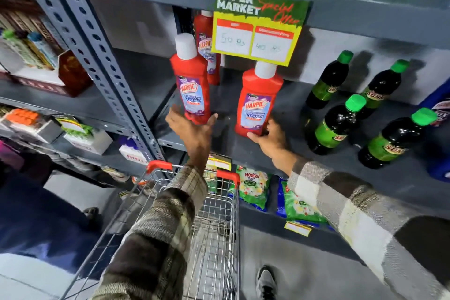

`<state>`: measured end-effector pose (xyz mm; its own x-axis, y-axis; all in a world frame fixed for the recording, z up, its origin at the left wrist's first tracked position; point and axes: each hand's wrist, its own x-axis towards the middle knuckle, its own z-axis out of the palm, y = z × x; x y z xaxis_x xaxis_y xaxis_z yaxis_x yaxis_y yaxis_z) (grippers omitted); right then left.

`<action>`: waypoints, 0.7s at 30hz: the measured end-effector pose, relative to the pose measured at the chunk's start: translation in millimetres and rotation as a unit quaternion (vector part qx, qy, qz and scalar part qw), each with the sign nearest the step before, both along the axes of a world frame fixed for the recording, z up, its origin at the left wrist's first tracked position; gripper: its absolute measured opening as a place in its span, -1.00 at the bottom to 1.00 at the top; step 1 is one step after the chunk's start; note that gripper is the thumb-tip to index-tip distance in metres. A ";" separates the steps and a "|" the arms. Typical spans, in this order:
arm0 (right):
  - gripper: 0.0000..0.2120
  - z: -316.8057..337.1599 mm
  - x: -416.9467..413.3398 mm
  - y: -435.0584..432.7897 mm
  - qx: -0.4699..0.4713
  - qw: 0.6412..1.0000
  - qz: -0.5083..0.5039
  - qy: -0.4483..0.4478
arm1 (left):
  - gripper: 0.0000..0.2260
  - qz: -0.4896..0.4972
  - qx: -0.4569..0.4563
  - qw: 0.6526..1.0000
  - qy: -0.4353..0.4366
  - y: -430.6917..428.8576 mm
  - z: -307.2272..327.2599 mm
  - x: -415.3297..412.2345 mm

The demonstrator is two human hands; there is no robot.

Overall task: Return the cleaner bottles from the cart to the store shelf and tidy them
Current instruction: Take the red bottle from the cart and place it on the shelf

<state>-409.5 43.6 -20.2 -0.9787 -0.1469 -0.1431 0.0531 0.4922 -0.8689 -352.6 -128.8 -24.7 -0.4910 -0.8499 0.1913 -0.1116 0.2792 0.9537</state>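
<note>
Three red cleaner bottles with white caps stand on the grey store shelf [226,146]. The left bottle [192,80] is at the front, a second one [207,39] stands behind it, and the right bottle [258,100] stands under the price sign. My left hand [191,126] is open, fingers spread, just below and touching the base of the left bottle. My right hand [270,137] grips the base of the right bottle. The wire cart [214,226] with red handle is below my arms; I see no bottles in it.
Several dark bottles with green caps [341,124] stand to the right on the same shelf. A yellow-green offer sign [255,29] hangs from the shelf above. Detergent packets [253,187] sit on the lower shelf. A perforated upright post [102,56] borders the left side.
</note>
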 end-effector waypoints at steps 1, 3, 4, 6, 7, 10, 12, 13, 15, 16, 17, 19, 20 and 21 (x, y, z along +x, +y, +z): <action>-0.53 -4.2 2.2 -3.6 -0.007 1.000 -0.009 0.001 | -0.04 -0.014 0.037 0.999 -0.008 -8.5 -3.3 -5.0; -0.60 -15.6 2.5 -8.4 -0.017 0.999 -0.025 0.010 | 0.08 -0.037 0.089 0.995 -0.022 -22.4 -14.6 -18.2; -0.61 -20.4 1.7 -10.1 -0.017 0.999 -0.034 0.019 | 0.08 -0.037 0.086 0.995 -0.045 -27.7 -21.4 -22.9; -0.61 -24.7 0.7 -11.8 -0.011 0.998 -0.047 0.029 | -0.01 -0.020 0.024 0.994 -0.108 -29.5 -32.7 -26.7; -0.60 -25.4 0.0 -12.3 -0.012 0.998 -0.053 0.027 | -0.07 -0.008 0.005 0.992 -0.127 -27.0 -34.5 -26.8; -0.61 -27.1 -1.5 -15.2 -0.016 0.998 -0.062 0.028 | -0.21 0.019 -0.017 0.991 -0.132 -24.8 -38.0 -30.5; -0.60 -26.7 -0.9 -17.8 -0.012 0.997 -0.068 0.030 | -0.23 0.015 -0.026 0.991 -0.129 -25.5 -38.5 -30.0; -0.59 -26.2 -0.5 -18.5 -0.009 0.997 -0.073 0.028 | -0.23 0.009 -0.026 0.992 -0.126 -25.8 -38.4 -29.2; -0.60 -25.0 0.3 -20.0 0.000 0.997 -0.079 0.027 | -0.24 0.004 -0.027 0.993 -0.113 -27.2 -38.9 -26.4; -0.61 -24.6 0.3 -20.6 0.002 0.996 -0.081 0.030 | -0.24 0.003 -0.031 0.994 -0.107 -27.4 -39.4 -25.6; -0.62 -23.1 1.4 -21.6 0.004 0.996 -0.085 0.030 | -0.24 0.001 -0.033 0.994 -0.103 -27.3 -38.8 -24.7; -0.65 -22.7 1.7 -22.6 0.001 0.995 -0.092 0.031 | -0.24 -0.002 -0.028 0.995 -0.098 -28.3 -39.1 -24.8; -0.66 -23.7 1.6 -22.9 0.001 0.995 -0.094 0.033 | -0.25 -0.005 -0.027 0.995 -0.096 -28.7 -38.8 -24.5; -0.67 -23.9 1.8 -23.4 0.003 0.995 -0.095 0.032 | -0.25 -0.008 -0.027 0.995 -0.094 -28.8 -38.3 -24.0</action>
